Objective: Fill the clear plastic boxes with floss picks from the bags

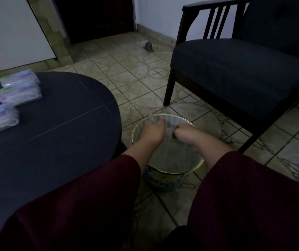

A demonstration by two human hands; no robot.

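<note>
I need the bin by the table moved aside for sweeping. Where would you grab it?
Probably by the bin's gold top rim, from straight above, a hand on each side. It stands upright on the tile floor with its mouth open, and the left hand and right hand are already over it.

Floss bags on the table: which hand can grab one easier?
Probably the left hand. Both hands are over the bin on the floor, but the floss bags lie on the round table to the person's left; the right hand would cross over.
</note>
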